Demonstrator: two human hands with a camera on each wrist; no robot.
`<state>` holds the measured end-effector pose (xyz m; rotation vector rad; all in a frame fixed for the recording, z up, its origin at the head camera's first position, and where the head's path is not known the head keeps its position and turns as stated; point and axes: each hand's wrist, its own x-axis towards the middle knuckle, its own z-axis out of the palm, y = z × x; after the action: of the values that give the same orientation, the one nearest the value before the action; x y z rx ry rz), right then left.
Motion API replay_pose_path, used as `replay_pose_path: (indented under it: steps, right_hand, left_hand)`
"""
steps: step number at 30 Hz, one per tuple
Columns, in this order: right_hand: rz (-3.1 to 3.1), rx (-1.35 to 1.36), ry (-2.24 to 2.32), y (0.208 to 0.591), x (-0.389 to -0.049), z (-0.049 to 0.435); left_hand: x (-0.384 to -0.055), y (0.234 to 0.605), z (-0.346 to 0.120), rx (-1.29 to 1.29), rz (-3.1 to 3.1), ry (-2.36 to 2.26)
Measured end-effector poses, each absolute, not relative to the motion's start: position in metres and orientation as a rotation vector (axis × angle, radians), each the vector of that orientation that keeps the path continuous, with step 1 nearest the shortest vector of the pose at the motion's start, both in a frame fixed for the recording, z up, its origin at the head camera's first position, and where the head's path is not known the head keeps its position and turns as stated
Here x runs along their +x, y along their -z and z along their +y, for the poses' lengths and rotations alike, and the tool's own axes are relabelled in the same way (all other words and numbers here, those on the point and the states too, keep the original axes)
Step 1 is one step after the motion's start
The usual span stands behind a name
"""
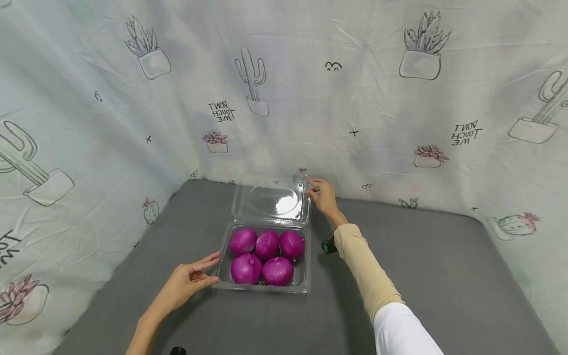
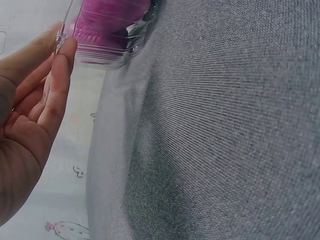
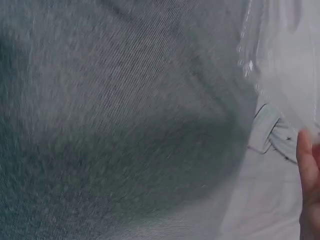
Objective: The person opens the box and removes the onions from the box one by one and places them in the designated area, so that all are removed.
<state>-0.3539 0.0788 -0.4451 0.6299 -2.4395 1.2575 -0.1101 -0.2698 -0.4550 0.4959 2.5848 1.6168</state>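
Observation:
A clear plastic clamshell box [image 1: 265,288] stands on the grey table with its lid [image 1: 248,199] tilted up at the back. Several purple-red onions [image 1: 278,271] sit inside in two rows. At the near left, my left hand [image 1: 184,283] pinches the box's rim between thumb and fingers; the left wrist view shows this hand [image 2: 35,105] at the clear edge. My right hand [image 1: 324,197] holds the lid's upper right edge with its fingertips. In the right wrist view only part of that hand [image 3: 310,180] shows, beside the transparent lid [image 3: 287,60].
Grey cloth covers the table [image 1: 426,276]. A pale curtain [image 1: 310,88] printed with cacti hangs behind and at the sides, close to the raised lid. A small black object [image 1: 329,245] shows by the right forearm, and another dark piece [image 1: 178,350] at the bottom edge.

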Motion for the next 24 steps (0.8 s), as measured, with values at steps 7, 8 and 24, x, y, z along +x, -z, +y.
replay_pose_path:
  steps: [7,8,24]
  right_hand:
    - [-2.705,0.508,-1.626,0.462,-0.353,0.08]
    - [-2.748,0.482,-1.655,0.465,-0.353,0.081]
    - [-2.794,0.832,-1.628,0.445,-0.33,0.108]
  left_hand:
    - [-0.108,0.454,-0.271,0.507,2.605,-1.63]
    - [-0.108,0.454,-0.271,0.504,2.604,-1.625]
    - [-0.106,0.449,-0.271,0.452,2.597,-1.579]
